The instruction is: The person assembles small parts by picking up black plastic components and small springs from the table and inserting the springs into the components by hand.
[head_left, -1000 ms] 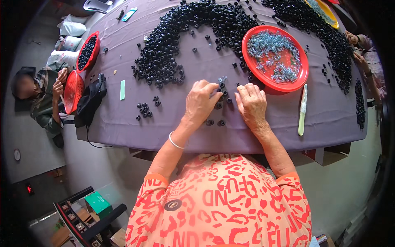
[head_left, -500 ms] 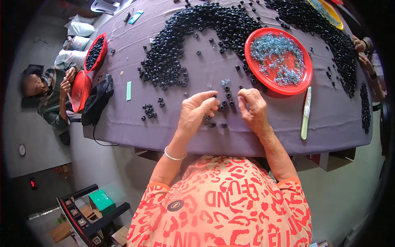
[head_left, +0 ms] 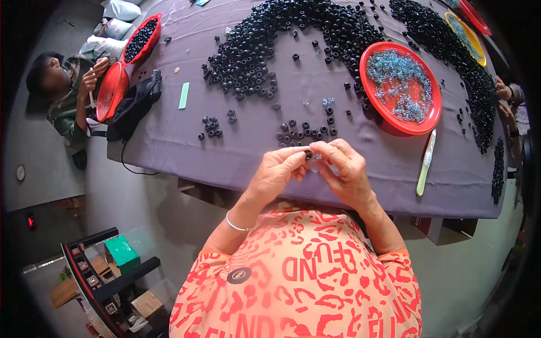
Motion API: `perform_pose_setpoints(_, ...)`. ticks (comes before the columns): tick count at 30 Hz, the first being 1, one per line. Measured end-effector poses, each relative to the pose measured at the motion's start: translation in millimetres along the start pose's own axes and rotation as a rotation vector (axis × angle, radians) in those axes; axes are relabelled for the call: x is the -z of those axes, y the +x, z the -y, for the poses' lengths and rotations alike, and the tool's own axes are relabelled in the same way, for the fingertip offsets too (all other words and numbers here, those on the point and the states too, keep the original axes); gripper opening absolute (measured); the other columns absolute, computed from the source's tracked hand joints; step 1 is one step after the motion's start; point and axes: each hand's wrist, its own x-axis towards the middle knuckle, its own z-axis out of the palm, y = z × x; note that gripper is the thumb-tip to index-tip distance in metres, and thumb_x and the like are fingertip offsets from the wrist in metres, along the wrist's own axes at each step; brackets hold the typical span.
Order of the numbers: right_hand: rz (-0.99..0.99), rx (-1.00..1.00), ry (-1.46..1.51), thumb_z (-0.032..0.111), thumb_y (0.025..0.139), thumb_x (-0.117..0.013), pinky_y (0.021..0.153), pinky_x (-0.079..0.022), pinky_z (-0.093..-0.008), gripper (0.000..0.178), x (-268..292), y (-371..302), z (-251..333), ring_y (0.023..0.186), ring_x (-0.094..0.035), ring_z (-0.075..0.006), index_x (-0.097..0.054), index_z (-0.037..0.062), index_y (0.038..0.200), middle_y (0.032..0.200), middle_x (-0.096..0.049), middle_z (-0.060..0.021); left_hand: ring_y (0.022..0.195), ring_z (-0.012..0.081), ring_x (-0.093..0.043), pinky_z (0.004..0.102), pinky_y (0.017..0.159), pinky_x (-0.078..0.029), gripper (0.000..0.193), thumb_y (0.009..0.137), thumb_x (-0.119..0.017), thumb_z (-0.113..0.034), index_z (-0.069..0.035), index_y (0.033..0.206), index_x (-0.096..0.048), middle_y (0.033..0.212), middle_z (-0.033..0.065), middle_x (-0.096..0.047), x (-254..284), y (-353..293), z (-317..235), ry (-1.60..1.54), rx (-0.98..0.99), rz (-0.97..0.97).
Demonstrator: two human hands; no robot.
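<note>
My left hand (head_left: 275,172) pinches a small round black part with a hole (head_left: 308,154) between thumb and fingertips, near the front of the table. Right against it, my right hand (head_left: 348,169) has thumb and forefinger closed on a tiny clear piece (head_left: 318,157), too small to make out fully. Just beyond my fingers lie several loose black parts (head_left: 307,133) and a few clear bits (head_left: 328,102). A red round tray (head_left: 433,119) holding many small clear bluish pieces (head_left: 397,73) stands to the right. Beside it lies a knife with a pale green handle (head_left: 422,179).
A large heap of black parts (head_left: 242,67) curves across the cloth-covered table (head_left: 180,135). More dark pieces (head_left: 451,53) spread at far right, near another person's hands (head_left: 503,90). At left, a co-worker (head_left: 70,107) sits by a red basket (head_left: 112,90) and black bag (head_left: 135,107).
My hands have come together and nearer to my body, and the black part now meets the piece in my right hand. The view has shifted slightly.
</note>
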Motion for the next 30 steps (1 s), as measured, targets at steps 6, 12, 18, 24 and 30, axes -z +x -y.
perform_pose_setpoints(6,0.027,-0.013,0.023,-0.01,0.072,-0.065,0.058,-0.049,-0.0272,0.037,-11.9,-17.7,1.1,0.069,-0.059,-0.0174,-0.062,0.0016,0.107,0.085,-0.061,-0.0091,0.072,0.0072,-0.057,0.0213,0.065,-0.048,0.025,0.09,-0.059,-0.013,0.002,0.11,-0.062,0.088,0.0039,-0.066,1.2,-9.7,9.6,0.052,-0.09,0.055)
perform_pose_setpoints(12,-0.011,0.001,-0.022,-0.01,0.074,-0.064,0.061,-0.049,-0.0269,0.032,-19.4,-24.3,15.9,0.07,-0.06,-0.018,-0.061,0.0001,0.105,0.083,-0.06,-0.0102,0.075,0.0103,-0.06,0.0234,0.066,-0.049,0.02,0.09,-0.059,-0.01,0.001,0.106,-0.064,0.09,0.0061,-0.067,4.7,-17.7,29.0,-0.299,-0.009,0.039)
perform_pose_setpoints(18,-0.053,-0.348,0.394,-0.01,0.077,-0.065,0.073,-0.044,-0.0224,0.022,-11.0,-33.8,19.1,0.082,-0.055,-0.0091,-0.058,-0.0009,0.096,0.09,-0.059,-0.0055,0.071,0.0093,-0.06,0.0221,0.064,-0.051,0.018,0.089,-0.059,-0.009,0.0,0.103,-0.065,0.088,0.0045,-0.065,4.2,-25.2,10.2,-0.202,-0.012,0.037)
perform_pose_setpoints(24,-0.007,-0.103,0.214,-0.011,0.072,-0.067,0.065,-0.047,-0.0248,0.021,-4.7,-19.3,26.7,0.076,-0.059,-0.015,-0.062,0.0003,0.089,0.083,-0.061,-0.0068,0.068,0.0082,-0.059,0.0204,0.062,-0.052,0.015,0.086,-0.062,-0.007,0.0,0.098,-0.067,0.083,0.0035,-0.063,7.5,-29.8,2.1,-0.029,0.036,0.097)
perform_pose_setpoints(30,0.068,-0.062,0.106,-0.012,0.068,-0.068,0.059,-0.048,-0.0264,0.022,-1.2,-22.5,29.9,0.068,-0.059,-0.0159,-0.063,0.0006,0.085,0.079,-0.06,-0.0084,0.067,0.0099,-0.058,0.0215,0.062,-0.049,0.013,0.084,-0.064,-0.004,0.003,0.094,-0.067,0.082,0.0056,-0.063,12.1,-31.7,-3.1,0.006,0.065,0.176)
